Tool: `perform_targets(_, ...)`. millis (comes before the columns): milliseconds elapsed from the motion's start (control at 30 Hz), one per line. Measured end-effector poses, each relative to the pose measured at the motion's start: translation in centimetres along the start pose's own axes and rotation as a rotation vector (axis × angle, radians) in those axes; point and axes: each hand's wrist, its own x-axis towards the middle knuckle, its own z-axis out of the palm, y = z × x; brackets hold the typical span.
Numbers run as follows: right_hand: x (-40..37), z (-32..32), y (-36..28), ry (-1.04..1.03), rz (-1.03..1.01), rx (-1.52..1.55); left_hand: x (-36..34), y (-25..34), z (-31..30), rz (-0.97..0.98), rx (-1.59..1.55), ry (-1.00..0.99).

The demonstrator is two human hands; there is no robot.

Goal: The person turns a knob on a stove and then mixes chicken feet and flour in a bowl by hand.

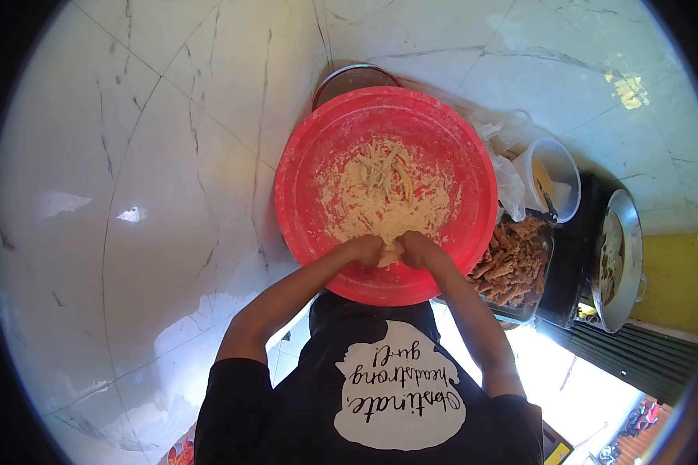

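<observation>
Plainly, the red basin (pixel 301 178) holds powder (pixel 364 217) and pale strips (pixel 385 170).

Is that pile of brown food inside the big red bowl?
No, the brown food is piled in a tray to the right of the red bowl.

Open from above, over far half of red basin (pixel 302 194). Crossed at near rim by both forearms (pixel 291 291). Obstructed at right by plastic bag (pixel 509 184), clear tub (pixel 566 161) and tray (pixel 516 315) of browned pieces (pixel 518 263); farther right, by wide pan (pixel 630 260).
</observation>
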Motion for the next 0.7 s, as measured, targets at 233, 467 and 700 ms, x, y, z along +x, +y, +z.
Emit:
perform_targets(233, -0.2, 0.0, -0.9, -0.233, -0.040, -0.019, -0.5, -0.5, -0.9, 0.124, -0.597, 0.137)
perform_targets(467, 0.4, 0.7, -1.2, -0.244, -0.022, -0.044, -0.3, 0.1, -0.8, 0.085, -0.196, 0.052)
perform_targets(700, 0.8, 0.7, 0.2, -0.184, -0.110, 0.072, -1.3, 0.8, -0.7, 0.132, -0.153, 0.037)
